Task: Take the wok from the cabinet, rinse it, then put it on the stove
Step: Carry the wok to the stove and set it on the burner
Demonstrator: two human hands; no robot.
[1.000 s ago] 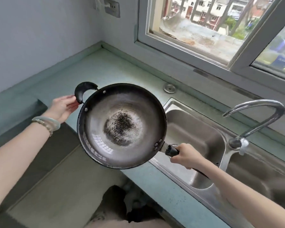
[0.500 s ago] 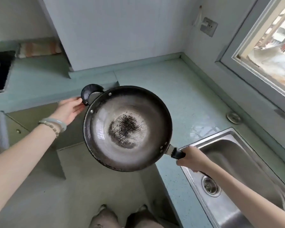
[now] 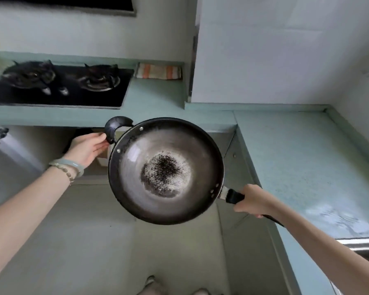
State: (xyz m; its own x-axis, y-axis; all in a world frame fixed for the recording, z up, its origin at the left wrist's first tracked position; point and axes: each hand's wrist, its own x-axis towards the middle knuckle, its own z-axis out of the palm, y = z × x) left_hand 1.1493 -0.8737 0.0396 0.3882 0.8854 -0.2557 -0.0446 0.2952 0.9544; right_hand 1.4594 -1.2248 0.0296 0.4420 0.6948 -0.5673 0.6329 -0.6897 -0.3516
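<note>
1. The view has turned to the left. The window and the tap from one second ago are gone, and of the sink (image 3: pixel 363 244) only a steel corner shows at the lower right edge.
2. The gas stove (image 3: pixel 58 86), which half a second ago showed only as a dark corner at the left edge, is now fully in view at the upper left, with two burners. It looks blurred.
3. A striped cloth (image 3: pixel 159 71) lies on the worktop (image 3: pixel 296 156) just to the right of the stove.
4. The hold on the wok (image 3: pixel 165 171) is the same as before. The right hand (image 3: pixel 251 201) is closed around the long black handle (image 3: pixel 234 195) at the lower right of the wok. The left hand (image 3: pixel 87 147) has its fingers nearly straight, and the tips touch the lower end of the small loop handle (image 3: pixel 115 126). Two bracelets (image 3: pixel 67 167) sit on the left wrist.
5. The wok stays in the middle of the frame, in the air above the floor, in front of the corner of the worktop and well apart from the stove.
6. The wok is round, with a dark rim and grey, shiny inner walls. In the bottom there is a rough black patch with pale speckles around it. Rivets show inside the rim by both handles.
</note>
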